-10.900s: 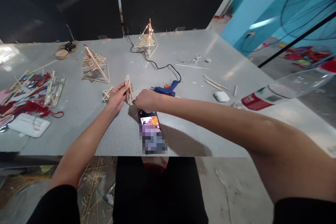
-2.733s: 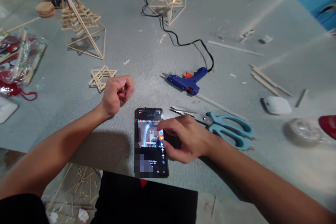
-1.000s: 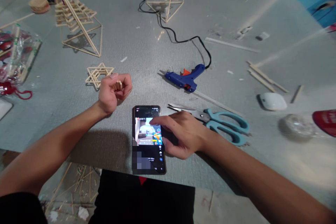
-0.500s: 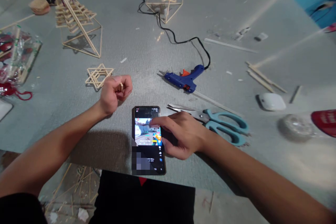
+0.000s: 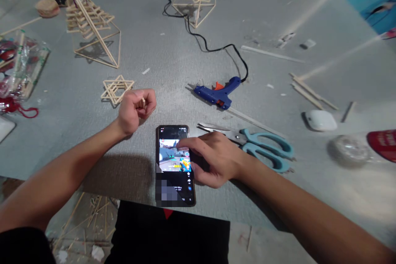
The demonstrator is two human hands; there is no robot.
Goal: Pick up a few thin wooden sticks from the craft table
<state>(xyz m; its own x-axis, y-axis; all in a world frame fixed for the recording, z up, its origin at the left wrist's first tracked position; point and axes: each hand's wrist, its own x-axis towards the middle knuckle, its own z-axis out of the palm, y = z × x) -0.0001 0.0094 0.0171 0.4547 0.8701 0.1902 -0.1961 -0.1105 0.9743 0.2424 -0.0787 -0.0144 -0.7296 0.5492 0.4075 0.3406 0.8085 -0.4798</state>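
Note:
My left hand [image 5: 135,109] is closed in a fist on the table, with the pale ends of short wooden sticks [image 5: 143,102] peeking out between the fingers. Just behind that wrist lies a flat star [image 5: 108,91] made of thin sticks. A smartphone [image 5: 168,132] lies face up near the table's front edge, its screen lit with a video. Over its right side reaches my right hand [image 5: 213,159], index finger stretched onto the screen and thumb apart at the phone's edge. Partly behind this hand are scissors [image 5: 269,138] with light blue handles.
A blue glue gun [image 5: 213,95] with a black cord [image 5: 206,45] lies mid-table. Stick pyramids [image 5: 93,24] stand at the back, near a bun-like item [image 5: 47,8]. Plastic-wrapped items [image 5: 27,66] sit left; a white case [image 5: 321,120], loose sticks [image 5: 312,93] and a bottle [image 5: 352,150] sit right.
The video picture on the phone screen has changed. Both hands and the things on the table stay where they were.

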